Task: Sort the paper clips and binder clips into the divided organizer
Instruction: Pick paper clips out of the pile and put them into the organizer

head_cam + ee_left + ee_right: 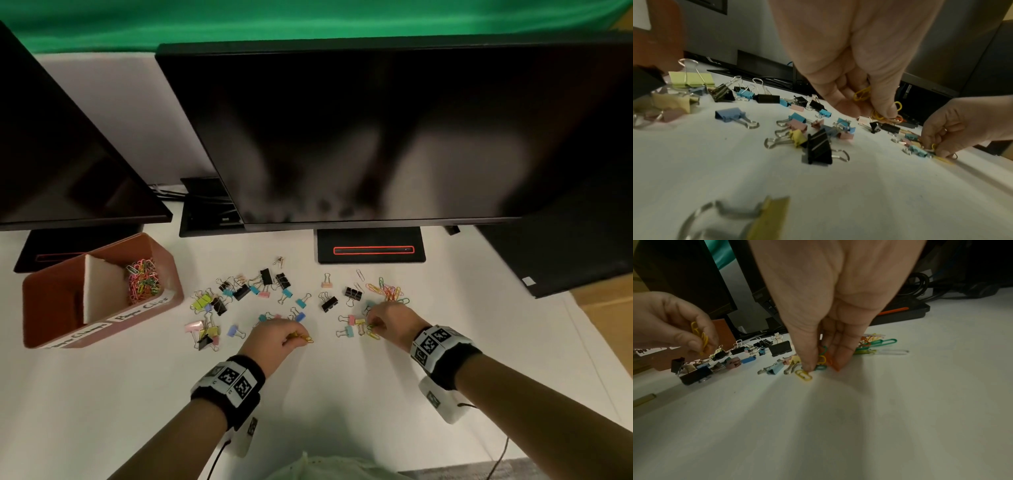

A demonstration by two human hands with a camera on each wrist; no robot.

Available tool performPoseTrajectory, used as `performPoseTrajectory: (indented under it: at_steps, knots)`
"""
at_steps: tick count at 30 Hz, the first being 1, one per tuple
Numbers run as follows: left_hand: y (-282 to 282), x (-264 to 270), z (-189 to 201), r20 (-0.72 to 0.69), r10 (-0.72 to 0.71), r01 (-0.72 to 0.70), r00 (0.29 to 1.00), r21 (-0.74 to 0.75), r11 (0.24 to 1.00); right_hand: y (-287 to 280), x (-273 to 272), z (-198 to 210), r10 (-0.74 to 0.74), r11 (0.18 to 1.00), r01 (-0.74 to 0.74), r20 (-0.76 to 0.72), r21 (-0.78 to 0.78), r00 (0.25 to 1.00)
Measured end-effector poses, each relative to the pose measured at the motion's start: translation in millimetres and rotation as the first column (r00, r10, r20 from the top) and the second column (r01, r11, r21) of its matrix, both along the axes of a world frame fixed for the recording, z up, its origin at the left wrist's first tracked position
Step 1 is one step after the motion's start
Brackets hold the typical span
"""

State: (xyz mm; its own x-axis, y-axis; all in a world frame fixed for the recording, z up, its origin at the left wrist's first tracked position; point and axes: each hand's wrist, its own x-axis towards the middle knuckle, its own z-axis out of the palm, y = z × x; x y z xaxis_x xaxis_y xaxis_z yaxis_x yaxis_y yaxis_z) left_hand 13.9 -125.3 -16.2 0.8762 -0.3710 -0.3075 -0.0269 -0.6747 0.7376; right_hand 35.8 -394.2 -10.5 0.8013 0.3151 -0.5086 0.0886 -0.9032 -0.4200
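Paper clips first: a loose tangle of coloured paper clips (387,291) lies right of centre in the head view, just above the right hand (390,320), with a single yellow clip (803,375) flat on the white table (102,394) under that hand's fingertips. The right hand's thumb and fingers are closed on a small bunch of green, yellow and orange clips (823,359) while they reach for that yellow one. Lower centre, the left hand (274,337) pinches its own bundle of yellow clips (862,94), held just off the table.

To do this well, I'd say slide the flat clip with a fingertip until an edge lifts, then nip it without loosening the bunch already held; thin wire on a smooth top is likely to skate away.

The binder clips (239,291), black, blue, pink and yellow with silver handles, are scattered across the middle, all still on the table. At the left edge sits the brown divided organizer (164,263): its right compartment already holds a pile of coloured paper clips, and I see nothing in the left one
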Motion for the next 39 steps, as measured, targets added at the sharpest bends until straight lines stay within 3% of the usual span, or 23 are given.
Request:
performPoseTrajectory:
  at_steps: [10,18,24,28,30,33,36,39]
  knots:
    - [40,23,41,-0.009,0.229,-0.228,0.973,-0.139,0.964,23,1,4,-0.008,0.994,0.008,0.000,-0.109,1.000]
    - [122,30,62,0.133,0.390,-0.373,0.911,-0.134,0.918,58,15,29,0.015,0.996,-0.010,0.060,-0.090,0.998]
    - [193,31,73,0.134,0.588,-0.578,0.798,-0.107,0.809,168,46,76,0.165,0.967,-0.202,0.224,0.154,0.961]
    - [223,46,75,0.182,0.652,-0.667,0.736,0.033,0.744,269,73,100,0.199,0.901,-0.308,0.341,0.306,0.919]
    - [229,55,74,0.158,0.644,-0.663,0.748,0.132,0.737,314,83,106,0.210,0.888,-0.325,0.340,0.327,0.917]
    - [229,59,77,0.128,0.530,-0.545,0.838,0.237,0.804,355,95,100,0.221,0.909,-0.296,0.262,0.295,0.939]
    - [229,54,81,0.131,0.495,-0.512,0.859,0.222,0.830,356,101,91,0.235,0.910,-0.288,0.201,0.297,0.951]
    - [222,45,85,0.149,0.498,-0.514,0.854,0.105,0.851,323,99,85,0.229,0.878,-0.315,0.263,0.360,0.937]
